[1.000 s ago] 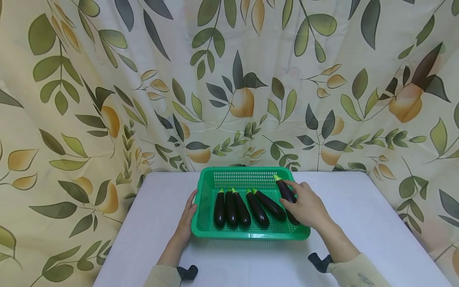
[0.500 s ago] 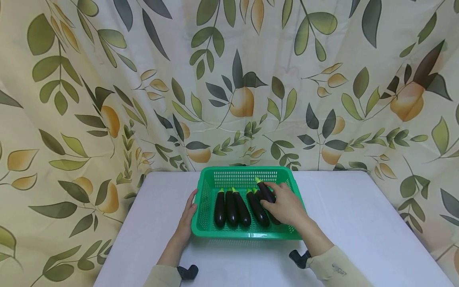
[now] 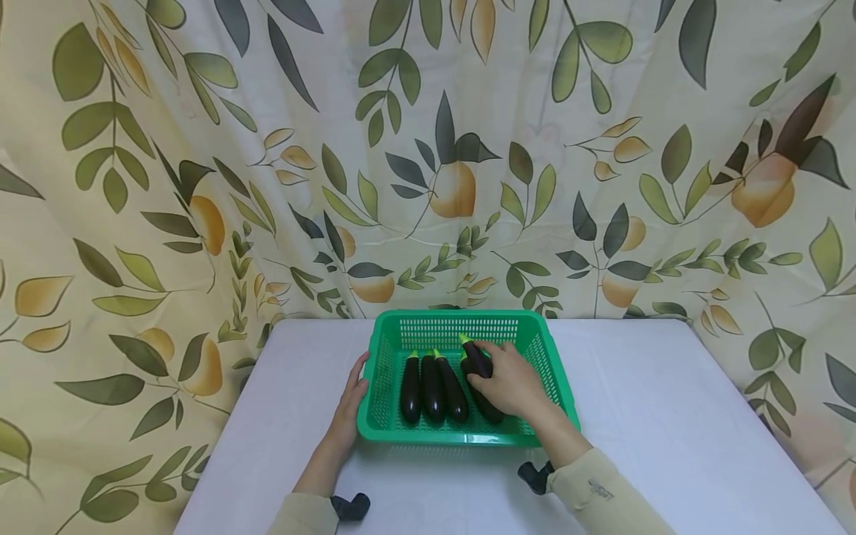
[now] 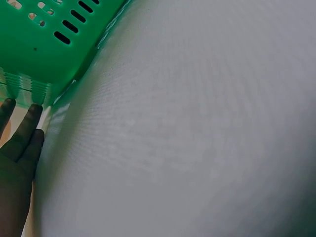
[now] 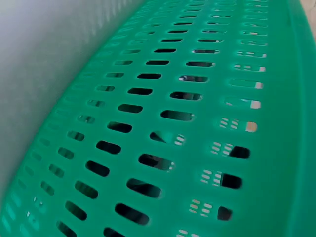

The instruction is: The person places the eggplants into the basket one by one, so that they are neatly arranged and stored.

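My right hand (image 3: 511,379) pinches a dark purple eggplant (image 3: 477,360) with a green stem end, inside the green basket (image 3: 461,440). Beneath it another eggplant (image 3: 493,411) is partly covered; the hand hides the basket floor to its right. Three more eggplants (image 3: 432,390) lie side by side in the left half, stems to the back. My left hand (image 3: 349,401) rests at the basket's left side. In the left wrist view its fingers (image 4: 22,131) are straight against the basket wall (image 4: 29,54). Only the slotted basket wall (image 5: 276,98) fills the right wrist view.
The basket stands on a white-covered table (image 3: 281,401), near its back edge. A curtain (image 3: 461,260) printed with leaves and fruit hangs right behind. Dark wrist mounts (image 3: 351,507) sit on both forearms, at the sleeve ends.
My right hand has carried the eggplant leftward across the basket, from its right side to above the eggplants right of the middle. The left hand and basket have stayed put.
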A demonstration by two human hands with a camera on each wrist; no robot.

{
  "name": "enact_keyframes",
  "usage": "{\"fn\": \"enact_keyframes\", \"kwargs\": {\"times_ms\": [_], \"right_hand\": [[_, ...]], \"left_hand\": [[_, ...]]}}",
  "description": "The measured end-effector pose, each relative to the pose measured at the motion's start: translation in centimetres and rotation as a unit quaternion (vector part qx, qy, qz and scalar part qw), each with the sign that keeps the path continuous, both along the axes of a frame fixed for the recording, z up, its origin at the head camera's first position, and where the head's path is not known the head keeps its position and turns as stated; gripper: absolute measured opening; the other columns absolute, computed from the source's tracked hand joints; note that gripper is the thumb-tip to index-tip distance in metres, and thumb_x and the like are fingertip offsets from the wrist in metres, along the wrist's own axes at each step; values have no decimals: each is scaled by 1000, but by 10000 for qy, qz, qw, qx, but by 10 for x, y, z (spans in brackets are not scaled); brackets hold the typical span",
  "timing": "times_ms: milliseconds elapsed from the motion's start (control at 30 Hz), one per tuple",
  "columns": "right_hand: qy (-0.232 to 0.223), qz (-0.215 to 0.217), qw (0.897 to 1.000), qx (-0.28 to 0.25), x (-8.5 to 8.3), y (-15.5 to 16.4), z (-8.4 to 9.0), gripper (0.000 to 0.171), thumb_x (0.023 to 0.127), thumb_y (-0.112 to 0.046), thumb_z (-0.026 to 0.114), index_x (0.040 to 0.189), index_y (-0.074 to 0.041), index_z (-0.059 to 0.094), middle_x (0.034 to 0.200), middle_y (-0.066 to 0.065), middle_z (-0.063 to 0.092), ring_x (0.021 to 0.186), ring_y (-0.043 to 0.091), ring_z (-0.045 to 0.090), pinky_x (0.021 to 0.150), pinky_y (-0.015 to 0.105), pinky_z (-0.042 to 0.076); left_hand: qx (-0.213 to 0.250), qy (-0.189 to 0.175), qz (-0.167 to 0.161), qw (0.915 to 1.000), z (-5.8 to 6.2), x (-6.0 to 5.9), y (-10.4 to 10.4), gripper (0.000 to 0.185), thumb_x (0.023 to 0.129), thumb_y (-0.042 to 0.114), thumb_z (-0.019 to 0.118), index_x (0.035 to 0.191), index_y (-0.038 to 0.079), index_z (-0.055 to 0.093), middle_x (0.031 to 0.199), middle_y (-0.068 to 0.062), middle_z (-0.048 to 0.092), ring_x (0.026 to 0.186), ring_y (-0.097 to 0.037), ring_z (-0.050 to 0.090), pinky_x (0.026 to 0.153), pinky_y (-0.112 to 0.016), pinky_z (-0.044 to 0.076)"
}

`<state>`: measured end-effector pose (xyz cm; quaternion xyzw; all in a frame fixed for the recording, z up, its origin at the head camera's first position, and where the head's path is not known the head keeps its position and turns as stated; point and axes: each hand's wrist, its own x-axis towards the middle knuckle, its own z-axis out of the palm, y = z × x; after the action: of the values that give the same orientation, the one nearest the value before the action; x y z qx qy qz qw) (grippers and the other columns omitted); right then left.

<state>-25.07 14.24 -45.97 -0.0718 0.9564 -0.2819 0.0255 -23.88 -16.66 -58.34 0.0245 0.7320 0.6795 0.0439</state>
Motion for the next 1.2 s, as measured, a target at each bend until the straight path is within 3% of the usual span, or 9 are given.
{"fn": "enact_keyframes", "kwargs": {"times_ms": [167, 400, 800, 1200], "right_hand": [[18, -18, 10000, 4, -3, -2, -3, 66, 93, -35, 76, 151, -12, 53, 118, 20, 59, 89, 25, 58, 68, 36, 52], [46, -54, 10000, 5, -2, -1, -4, 65, 95, -35, 74, 151, -12, 53, 132, 22, 58, 103, 30, 61, 86, 52, 57], [-4, -21, 10000, 63, -2, -6, -7, 61, 94, -34, 75, 147, -12, 57, 123, 20, 60, 95, 28, 61, 77, 45, 56], [-98, 83, 9999, 83, 0, -13, -22, 53, 94, -24, 75, 143, -8, 60, 118, 17, 61, 93, 26, 60, 81, 46, 56]], "left_hand": [[-5, 16, -1, 10000, 0, 0, -1, 49, 109, 57, 27, 157, 58, 22, 174, 6, 16, 161, -36, 13, 120, -77, 13], [-56, 24, 47, 10000, 0, -1, -1, 48, 108, 58, 28, 156, 59, 23, 174, 7, 15, 161, -37, 10, 119, -78, 9], [-71, -27, 53, 10000, -1, 0, -1, 47, 108, 58, 27, 156, 60, 23, 174, 6, 15, 161, -37, 11, 119, -78, 11], [-88, -2, 48, 9999, 0, 1, 0, 49, 108, 58, 27, 157, 58, 23, 174, 7, 16, 161, -36, 11, 120, -77, 10]]}}
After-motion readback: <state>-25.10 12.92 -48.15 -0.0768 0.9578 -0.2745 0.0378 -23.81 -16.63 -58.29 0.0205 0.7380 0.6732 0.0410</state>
